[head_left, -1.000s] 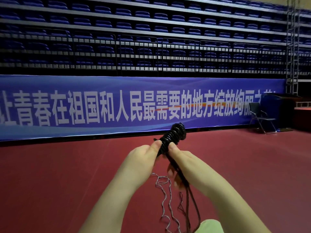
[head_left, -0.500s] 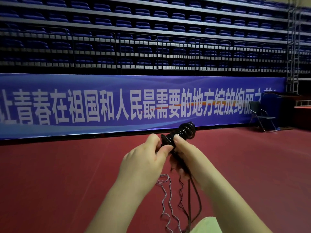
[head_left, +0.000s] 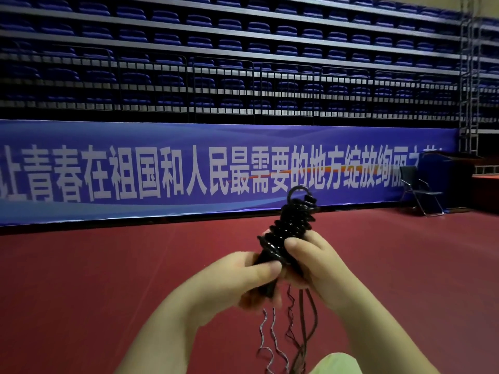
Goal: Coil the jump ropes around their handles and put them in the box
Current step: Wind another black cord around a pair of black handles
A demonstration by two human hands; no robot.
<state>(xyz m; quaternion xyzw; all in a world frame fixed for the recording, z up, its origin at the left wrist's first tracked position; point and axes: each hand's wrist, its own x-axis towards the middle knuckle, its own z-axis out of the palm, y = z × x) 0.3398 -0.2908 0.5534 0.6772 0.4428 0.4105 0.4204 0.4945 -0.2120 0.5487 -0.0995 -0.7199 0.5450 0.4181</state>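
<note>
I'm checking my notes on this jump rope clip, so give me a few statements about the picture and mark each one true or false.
1. Both hands hold the rope bundle. True: the left hand and the right hand both grip it.
2. The rope is fully coiled. False: loose strands hang below the hands.
3. The floor is green. False: it is red.
4. A folding chair stands at the far right by the banner. True.
5. The bundle lies in a box. False: it is held in the air, and no box is in view.
</note>
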